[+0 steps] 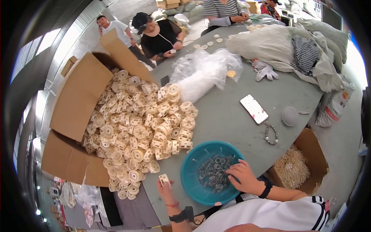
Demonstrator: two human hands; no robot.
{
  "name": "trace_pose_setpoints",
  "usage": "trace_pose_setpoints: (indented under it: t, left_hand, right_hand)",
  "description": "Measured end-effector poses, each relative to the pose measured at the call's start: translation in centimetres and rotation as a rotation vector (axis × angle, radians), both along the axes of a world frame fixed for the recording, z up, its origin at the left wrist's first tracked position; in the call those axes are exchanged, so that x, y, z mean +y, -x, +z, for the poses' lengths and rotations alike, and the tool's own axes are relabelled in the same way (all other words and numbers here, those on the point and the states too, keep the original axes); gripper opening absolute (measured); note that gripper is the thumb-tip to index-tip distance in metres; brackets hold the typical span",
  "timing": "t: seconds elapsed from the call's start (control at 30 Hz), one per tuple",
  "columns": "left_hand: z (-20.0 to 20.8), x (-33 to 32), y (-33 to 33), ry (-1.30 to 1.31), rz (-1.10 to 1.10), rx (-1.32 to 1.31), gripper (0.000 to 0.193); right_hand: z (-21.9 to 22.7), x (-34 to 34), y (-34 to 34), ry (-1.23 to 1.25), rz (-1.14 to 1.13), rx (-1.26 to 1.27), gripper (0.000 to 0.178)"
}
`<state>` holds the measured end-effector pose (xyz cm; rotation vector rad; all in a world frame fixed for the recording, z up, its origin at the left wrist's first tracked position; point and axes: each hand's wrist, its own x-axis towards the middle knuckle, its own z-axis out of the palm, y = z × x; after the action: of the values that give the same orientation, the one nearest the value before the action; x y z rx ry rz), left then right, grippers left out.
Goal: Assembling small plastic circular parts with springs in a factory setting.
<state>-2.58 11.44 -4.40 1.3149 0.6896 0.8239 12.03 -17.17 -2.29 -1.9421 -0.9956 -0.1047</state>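
One table [228, 120], grey, bearing the lot; its far end partly covered by sacks. One box [79, 96], brown cardboard, at left, flaps open. One pile [135, 123], cream plastic pieces, spilling from the box onto the table; lower layers buried. One bowl [189, 179], round, blue-green, on the near side of the table, right of the pile; right rim partly covered by a hand.

Right hand [245, 178], over the bowl's right side: fingers bent and somewhat apart, tips at the coils. Whether they pinch a coil, cannot tell. Left hand [166, 192], outside the bowl, just left of its rim: thumb and fingers pinching a part.

Coils [216, 174], grey, many, loose inside the bowl; they lie directly left of the right fingertips, that hand clearly the nearer. Axes jumbled, no shared direction; single coils hard to separate by eye. Part [164, 178], cream, one, raised in the left fingertips between pile and bowl; the coils lie to its right, across the bowl's left wall. Lower end hidden by the grip; long axis uncertain, seemingly tilted.
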Motion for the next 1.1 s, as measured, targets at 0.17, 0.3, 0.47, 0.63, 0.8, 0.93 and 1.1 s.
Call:
trace_pose_setpoints:
  t: [0.17, 0.3, 0.47, 0.63, 0.8, 0.93, 1.1]
  left_hand:
    - [1.3, -4.2, 0.6, -0.333, -0.229, 0.291, 0.053]
    - [4.7, -9.7, -1.9, -0.561, -0.479, 0.377, 0.067]
    - [4.0, -11.6, -4.5, -0.755, -0.672, 0.359, 0.078]
    - [1.8, -10.7, -2.0, -0.244, -0.565, 0.219, 0.068]
    - [4.8, -1.6, 0.9, -0.67, -0.175, 0.574, 0.056]
    - [19.8, 16.0, 14.8, -0.81, 0.754, 0.93, 0.035]
    - [34.4, 26.1, 38.9, -0.753, 1.217, 1.321, 0.09]
  right_hand:
    - [1.6, 0.9, 0.1, -0.124, 0.163, 0.324, 0.028]
    - [4.2, 2.4, 0.8, -0.07, 0.398, 0.702, 0.048]
    - [1.7, 2.1, 0.6, -0.055, 0.318, 0.543, 0.046]
    - [1.7, 3.1, 0.8, -0.074, 0.417, 0.629, 0.045]
    - [0.9, 1.1, -1.1, -0.247, 0.283, 0.781, 0.042]
    - [1.3, 0.0, -1.3, -0.233, 0.238, 0.843, 0.041]
    - [-0.6, 0.7, -2.7, -0.228, 0.256, 0.802, 0.04]
